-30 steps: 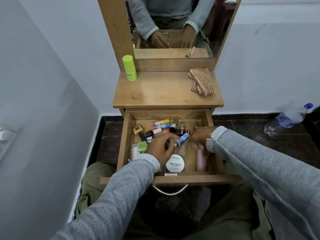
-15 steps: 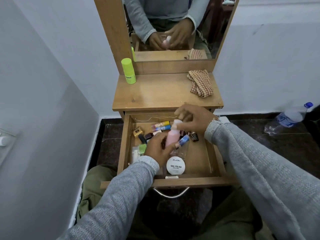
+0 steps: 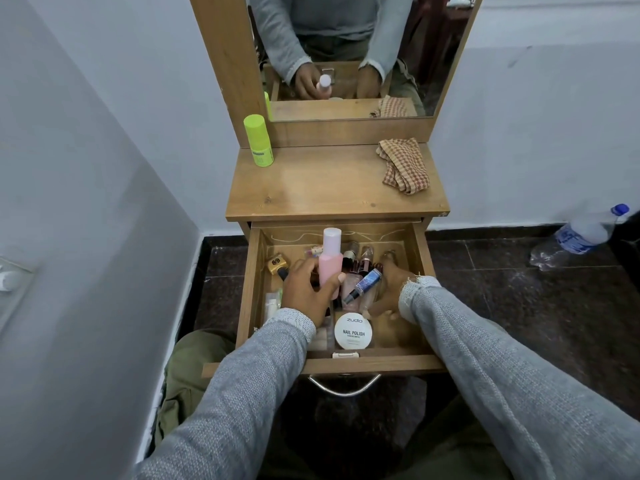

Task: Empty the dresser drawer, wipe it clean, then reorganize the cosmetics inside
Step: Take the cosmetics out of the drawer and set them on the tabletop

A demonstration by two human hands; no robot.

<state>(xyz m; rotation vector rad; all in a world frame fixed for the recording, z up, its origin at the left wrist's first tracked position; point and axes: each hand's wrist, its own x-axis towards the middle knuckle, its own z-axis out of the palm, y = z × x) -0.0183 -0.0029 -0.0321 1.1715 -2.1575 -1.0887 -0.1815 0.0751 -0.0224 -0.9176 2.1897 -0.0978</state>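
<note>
The dresser drawer (image 3: 250, 289) is pulled open below me and holds several small cosmetics. My left hand (image 3: 306, 292) grips a pink bottle (image 3: 330, 259) and holds it upright above the drawer's left half. My right hand (image 3: 388, 289) is down inside the drawer on the right, fingers by a clear tube; whether it holds anything is hidden. A blue-labelled tube (image 3: 364, 285) lies between my hands. A white round nail polish remover tub (image 3: 353, 331) sits at the drawer's front. A gold-capped bottle (image 3: 277, 265) lies at the left, and dark nail polish bottles (image 3: 360, 259) at the back.
On the dresser top (image 3: 329, 192) a lime green bottle (image 3: 258, 140) stands at the back left and a checked cloth (image 3: 403, 166) lies at the back right. A mirror rises behind. A plastic water bottle (image 3: 581, 233) lies on the dark floor at right. A wall is close on the left.
The pink bottle went from my right hand, which lifted it out of the drawer, into my left hand. My right hand dropped back into the drawer's right side.
</note>
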